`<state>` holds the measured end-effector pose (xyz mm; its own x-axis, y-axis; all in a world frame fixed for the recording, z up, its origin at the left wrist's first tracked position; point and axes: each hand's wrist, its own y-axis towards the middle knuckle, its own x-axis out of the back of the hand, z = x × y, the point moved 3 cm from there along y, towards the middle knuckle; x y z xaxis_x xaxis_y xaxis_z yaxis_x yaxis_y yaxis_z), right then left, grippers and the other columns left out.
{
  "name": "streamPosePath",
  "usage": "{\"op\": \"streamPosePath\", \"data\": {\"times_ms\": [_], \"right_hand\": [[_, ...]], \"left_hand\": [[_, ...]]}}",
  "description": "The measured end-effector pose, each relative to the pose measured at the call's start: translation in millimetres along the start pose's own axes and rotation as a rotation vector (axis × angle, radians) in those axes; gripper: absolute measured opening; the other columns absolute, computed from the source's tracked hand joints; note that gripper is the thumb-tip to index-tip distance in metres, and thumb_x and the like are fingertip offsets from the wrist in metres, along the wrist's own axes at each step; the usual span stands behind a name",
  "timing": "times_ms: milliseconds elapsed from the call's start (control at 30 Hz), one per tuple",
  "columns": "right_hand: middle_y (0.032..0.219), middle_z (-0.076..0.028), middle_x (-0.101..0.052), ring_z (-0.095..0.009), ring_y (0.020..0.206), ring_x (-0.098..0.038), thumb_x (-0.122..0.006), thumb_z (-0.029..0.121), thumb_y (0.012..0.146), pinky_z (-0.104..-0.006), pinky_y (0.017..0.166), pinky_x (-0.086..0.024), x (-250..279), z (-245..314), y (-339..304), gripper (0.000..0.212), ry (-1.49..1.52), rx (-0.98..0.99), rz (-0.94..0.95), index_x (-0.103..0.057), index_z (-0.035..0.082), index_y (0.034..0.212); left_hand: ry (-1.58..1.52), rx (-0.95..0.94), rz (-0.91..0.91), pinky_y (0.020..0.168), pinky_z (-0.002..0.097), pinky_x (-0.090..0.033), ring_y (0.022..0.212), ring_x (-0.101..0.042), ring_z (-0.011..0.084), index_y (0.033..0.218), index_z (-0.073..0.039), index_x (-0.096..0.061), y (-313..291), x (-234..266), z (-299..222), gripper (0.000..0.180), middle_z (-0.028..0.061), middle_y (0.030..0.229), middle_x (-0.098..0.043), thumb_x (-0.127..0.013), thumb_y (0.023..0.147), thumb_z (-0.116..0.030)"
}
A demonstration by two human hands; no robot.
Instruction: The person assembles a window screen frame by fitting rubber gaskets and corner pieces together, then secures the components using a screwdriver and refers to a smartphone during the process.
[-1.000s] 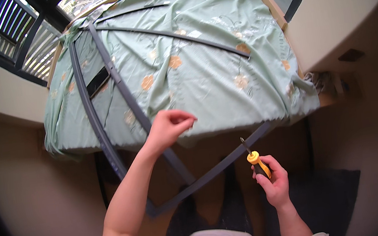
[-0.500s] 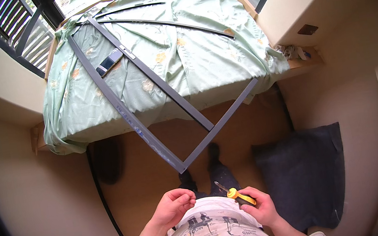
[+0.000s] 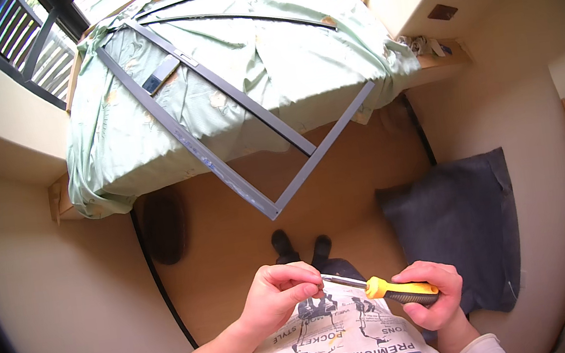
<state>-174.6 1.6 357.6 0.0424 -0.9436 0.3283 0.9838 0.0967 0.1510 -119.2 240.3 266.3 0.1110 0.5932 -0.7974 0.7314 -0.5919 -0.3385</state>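
Note:
In front of my light printed shirt, my right hand (image 3: 440, 291) grips a screwdriver (image 3: 383, 287) by its yellow and black handle. Its metal shaft points left, and the tip meets the fingers of my left hand (image 3: 277, 297). Those fingers are pinched together; whatever small thing may be between them is too hidden to name. Ahead lies a dark grey metal frame (image 3: 185, 138), partly on a light green flowered cloth (image 3: 113, 163). One corner of the frame juts over the edge toward me.
Inside the frame rests a phone (image 3: 159, 76). Two thin dark strips (image 3: 233, 17) lie farther back on the cloth. A dark grey padded piece (image 3: 454, 232) leans at the right wall. On the brown floor, a dark oval thing (image 3: 164, 226) sits at left.
My right hand has raised the screwdriver and turned it nearly level, pointing left. My left hand has moved right, to its tip. The view has shifted, so the frame appears higher.

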Motion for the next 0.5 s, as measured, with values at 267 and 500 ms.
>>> {"op": "streamPosePath", "data": {"times_ms": [267, 500], "right_hand": [[0.077, -0.015, -0.07, -0.023, 0.064, -0.07, -0.068, 0.006, 0.063, -0.0279, 0.058, -0.055, 27, 7, -25, 0.033, -0.008, 0.021, 0.0, -0.068, -0.006, 0.094], [0.074, -0.014, -0.069, -0.024, 0.059, -0.068, -0.068, 0.012, 0.06, -0.0287, 0.055, -0.055, 68, 0, -47, 0.034, -0.08, 0.106, 0.013, -0.07, -0.004, 0.09]], "left_hand": [[-0.085, 0.04, 0.047, 0.075, 0.0312, -0.055, 0.08, -0.066, 0.0237, 0.091, 0.003, -0.072, 1, -32, 26, 0.012, 0.0175, 0.091, -0.065, -0.075, 0.08, -0.001], [0.151, 0.084, 0.105, 0.079, 0.0281, -0.056, 0.087, -0.066, 0.0188, 0.096, 0.005, -0.071, 5, -60, 46, 0.012, 0.0143, 0.098, -0.066, -0.068, 0.084, 0.005]]}}
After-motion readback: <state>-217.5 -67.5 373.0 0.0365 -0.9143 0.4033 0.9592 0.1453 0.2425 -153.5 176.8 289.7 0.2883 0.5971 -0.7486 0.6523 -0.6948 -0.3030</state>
